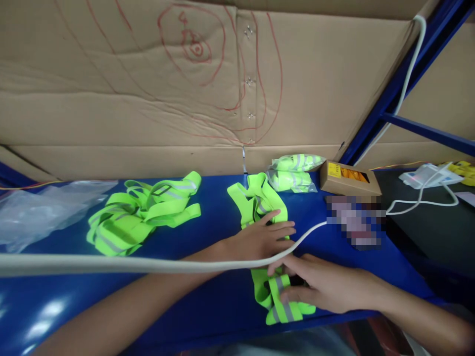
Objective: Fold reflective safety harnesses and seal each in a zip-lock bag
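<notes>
A neon-green strap with grey reflective stripes lies on the blue table in front of me, running from near the back edge to the front edge. My left hand rests on its middle with the fingers spread. Just in front of it, my right hand has its thumb and fingers around the strap's near, folded part. A second heap of green straps lies loosely tangled to the left, touched by neither hand.
A white cable crosses before my arms to a blurred-out object. Bagged green straps and a cardboard box stand at the back right. Clear plastic bags lie left. Cardboard walls the back; a blue frame rises right.
</notes>
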Available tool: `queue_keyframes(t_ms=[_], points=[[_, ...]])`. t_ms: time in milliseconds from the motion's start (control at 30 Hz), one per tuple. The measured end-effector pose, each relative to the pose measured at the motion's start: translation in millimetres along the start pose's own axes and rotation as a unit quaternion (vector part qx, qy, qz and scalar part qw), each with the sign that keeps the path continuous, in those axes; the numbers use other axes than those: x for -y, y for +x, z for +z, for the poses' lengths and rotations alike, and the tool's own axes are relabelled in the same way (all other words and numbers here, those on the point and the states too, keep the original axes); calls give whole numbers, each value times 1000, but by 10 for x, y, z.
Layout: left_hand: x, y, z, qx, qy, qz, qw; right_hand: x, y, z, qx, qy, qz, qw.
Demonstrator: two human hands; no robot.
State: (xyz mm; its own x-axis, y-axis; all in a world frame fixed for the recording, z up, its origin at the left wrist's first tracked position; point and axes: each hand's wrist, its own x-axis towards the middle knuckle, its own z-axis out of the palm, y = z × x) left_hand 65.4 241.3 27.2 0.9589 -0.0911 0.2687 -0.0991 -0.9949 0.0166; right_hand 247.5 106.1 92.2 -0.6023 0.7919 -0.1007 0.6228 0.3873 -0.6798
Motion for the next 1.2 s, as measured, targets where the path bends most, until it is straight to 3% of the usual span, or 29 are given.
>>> queue_keyframes(t_ms=[200, 400, 533, 633, 733, 900, 1000, 1067, 1200], points=[[-24, -3, -21, 5, 0, -44, 999, -54, 77, 225, -146, -197, -93, 965], [24, 17, 20, -27, 0, -63, 998, -103, -101, 427, -112, -244, -129, 955], [37, 22, 9, -38, -3, -80, 996, -188, -106, 515, -151, -275, -114, 943], [14, 24, 15, -39, 6, -88, 995, -196, -46, 476, -165, -262, -107, 945], [-28, 30, 53, -35, 10, -89, 995, -107, -3, 342, -140, -201, -83, 966], [-74, 39, 70, -15, -2, -115, 993, 72, 50, 136, -88, -86, 51, 991], [-50, 32, 51, 1, -30, -117, 993, 111, 113, 104, -65, -61, 88, 992], [-21, 24, 50, 3, -46, -111, 993, 103, 172, 120, -78, -85, 65, 991], [49, 17, 69, -22, -67, -108, 992, -1, 297, 213, -204, -228, -43, 951]])
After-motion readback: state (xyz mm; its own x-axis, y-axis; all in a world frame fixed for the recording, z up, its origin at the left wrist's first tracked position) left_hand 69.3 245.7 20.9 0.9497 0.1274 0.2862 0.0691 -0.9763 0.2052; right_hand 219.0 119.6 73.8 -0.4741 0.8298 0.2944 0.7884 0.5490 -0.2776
